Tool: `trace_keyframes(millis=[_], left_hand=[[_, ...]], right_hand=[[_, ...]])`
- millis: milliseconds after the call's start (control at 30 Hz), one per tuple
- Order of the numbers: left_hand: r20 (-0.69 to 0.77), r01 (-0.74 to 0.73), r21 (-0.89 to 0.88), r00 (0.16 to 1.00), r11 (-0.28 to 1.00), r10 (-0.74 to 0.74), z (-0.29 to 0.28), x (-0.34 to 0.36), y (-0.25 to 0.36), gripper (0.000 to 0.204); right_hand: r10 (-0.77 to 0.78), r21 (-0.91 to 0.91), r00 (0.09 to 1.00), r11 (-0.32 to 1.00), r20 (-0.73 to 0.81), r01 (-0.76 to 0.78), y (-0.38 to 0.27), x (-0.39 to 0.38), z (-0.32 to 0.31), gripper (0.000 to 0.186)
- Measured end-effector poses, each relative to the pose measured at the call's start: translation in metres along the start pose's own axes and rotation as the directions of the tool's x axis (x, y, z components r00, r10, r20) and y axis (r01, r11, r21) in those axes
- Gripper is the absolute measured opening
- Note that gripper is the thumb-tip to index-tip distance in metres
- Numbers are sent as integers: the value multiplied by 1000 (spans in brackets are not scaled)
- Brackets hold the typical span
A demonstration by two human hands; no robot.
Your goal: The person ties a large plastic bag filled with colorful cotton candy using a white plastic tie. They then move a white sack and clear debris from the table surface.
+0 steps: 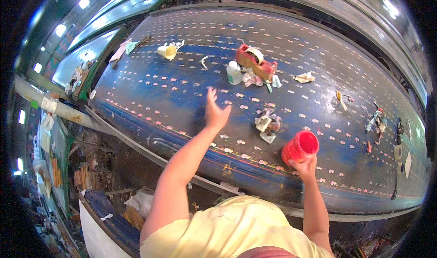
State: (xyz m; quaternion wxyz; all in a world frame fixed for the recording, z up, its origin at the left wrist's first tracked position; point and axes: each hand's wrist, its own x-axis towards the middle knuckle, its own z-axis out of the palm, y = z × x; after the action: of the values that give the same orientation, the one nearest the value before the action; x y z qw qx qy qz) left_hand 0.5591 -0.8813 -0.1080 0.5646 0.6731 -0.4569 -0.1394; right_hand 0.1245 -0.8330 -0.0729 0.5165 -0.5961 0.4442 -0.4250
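My left hand reaches over the dark, patterned conveyor belt, fingers apart and holding nothing, short of a white plastic bottle. Beside and behind that bottle lies a red and brown tape dispenser among crumpled scraps. My right hand grips a red plastic container, its mouth tilted up toward me. Between my hands lies a crumpled pale and brown bundle of scraps. A cream cup lies on its side farther off at the left.
Scattered debris lies on the right of the belt, pink and teal scraps at its far left. A metal rail runs along the near edge. A thick pipe crosses at the left. A bin with a blue rim stands below left.
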Motion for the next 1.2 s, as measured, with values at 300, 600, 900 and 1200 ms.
trace_keyframes(millis=[300,600,900,1200], left_hand=[[-86,-79,92,993,993,87,61,116,-56,80],[3,3,283,1000,959,-4,85,142,-57,84],[-96,-134,289,981,948,168,67,98,6,82],[145,-459,117,885,881,442,155,-80,199,75]], right_hand=[[-135,-479,913,875,-386,-73,-68,-143,-13,101],[-81,-247,656,955,-751,-165,-105,-293,-38,109],[-160,-257,532,960,-831,-114,-95,-397,-118,111],[-307,-352,280,928,-910,-125,-72,-549,-237,111]])
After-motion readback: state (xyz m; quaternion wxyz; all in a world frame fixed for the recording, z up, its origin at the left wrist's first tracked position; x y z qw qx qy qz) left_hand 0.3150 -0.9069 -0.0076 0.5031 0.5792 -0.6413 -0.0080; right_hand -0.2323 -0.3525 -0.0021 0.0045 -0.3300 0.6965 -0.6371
